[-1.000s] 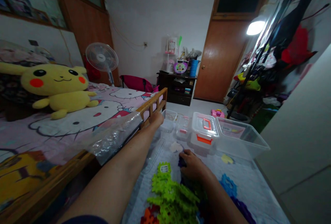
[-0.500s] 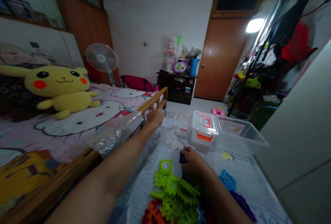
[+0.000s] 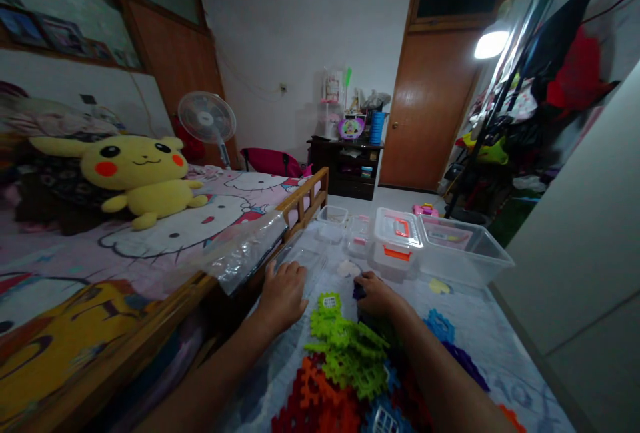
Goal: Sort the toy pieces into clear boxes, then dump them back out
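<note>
My left hand (image 3: 284,294) rests near the left edge of the pale blue bedding, palm down, its fingers apart and nothing in them. Just beyond its fingertips lies a flat clear plastic lid (image 3: 306,254). My right hand (image 3: 376,294) is closed at the far end of the pile, its fingertips on a dark purple plastic piece (image 3: 359,290). Between my arms lie stacked lime-green gear-shaped toy pieces (image 3: 345,346), with orange-red pieces (image 3: 320,386) in front. Blue pieces (image 3: 440,326) and a purple row (image 3: 466,365) sit right of my right forearm, which hides part of the pile.
Behind the pile stand a lidded clear box (image 3: 397,236) with orange latches, an open clear bin (image 3: 465,256) and smaller clear containers (image 3: 333,223). A wooden rail (image 3: 305,203) with plastic film (image 3: 245,249) over it runs along the left. A yellow plush toy (image 3: 145,176) sits beyond.
My left hand has come back toward me from the rail by the small containers, down to the bedding's edge. My right hand stays at the purple piece. The view has shifted slightly.
</note>
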A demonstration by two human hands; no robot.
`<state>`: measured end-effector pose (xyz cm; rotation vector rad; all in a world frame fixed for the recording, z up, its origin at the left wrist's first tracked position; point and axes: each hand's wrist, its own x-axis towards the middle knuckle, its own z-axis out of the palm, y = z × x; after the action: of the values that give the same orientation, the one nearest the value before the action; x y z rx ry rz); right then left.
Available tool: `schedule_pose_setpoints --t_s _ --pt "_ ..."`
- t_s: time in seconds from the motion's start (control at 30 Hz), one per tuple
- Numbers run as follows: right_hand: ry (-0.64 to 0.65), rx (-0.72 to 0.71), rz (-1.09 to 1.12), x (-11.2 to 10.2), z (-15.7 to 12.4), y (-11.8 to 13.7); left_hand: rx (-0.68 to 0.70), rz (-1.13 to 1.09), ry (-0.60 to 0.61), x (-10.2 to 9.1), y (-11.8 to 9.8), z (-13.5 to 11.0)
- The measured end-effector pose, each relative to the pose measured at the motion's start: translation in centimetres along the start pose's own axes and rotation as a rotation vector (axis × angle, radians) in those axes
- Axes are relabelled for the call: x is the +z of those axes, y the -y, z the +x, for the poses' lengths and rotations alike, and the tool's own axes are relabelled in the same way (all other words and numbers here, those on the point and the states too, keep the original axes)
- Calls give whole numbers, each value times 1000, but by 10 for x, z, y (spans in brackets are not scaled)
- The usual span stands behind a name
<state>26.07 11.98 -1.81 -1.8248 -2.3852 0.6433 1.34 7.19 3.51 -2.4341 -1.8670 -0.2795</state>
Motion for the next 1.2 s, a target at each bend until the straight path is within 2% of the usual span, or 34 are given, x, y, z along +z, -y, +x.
schedule_pose_setpoints --t_s 0.13,0.3,0.47,0.73,0.97,1.2 --pt "-4 -3 0 2 0 -1 -80 27 -117 18 12 -3" --pt "-9 -22 7 3 0 -2 -307 -174 -263 44 28 -6" --pt "1 -27 -1 3 1 -3 -313 -341 -294 63 27 1" --pt "6 -14 0 4 3 -5 -339 -385 -340 69 15 19" --pt "14 -12 2 2 1 -3 -367 -371 -332 72 7 32" --pt "1 -20 8 4 2 -4 -378 -375 -371 72 7 42"
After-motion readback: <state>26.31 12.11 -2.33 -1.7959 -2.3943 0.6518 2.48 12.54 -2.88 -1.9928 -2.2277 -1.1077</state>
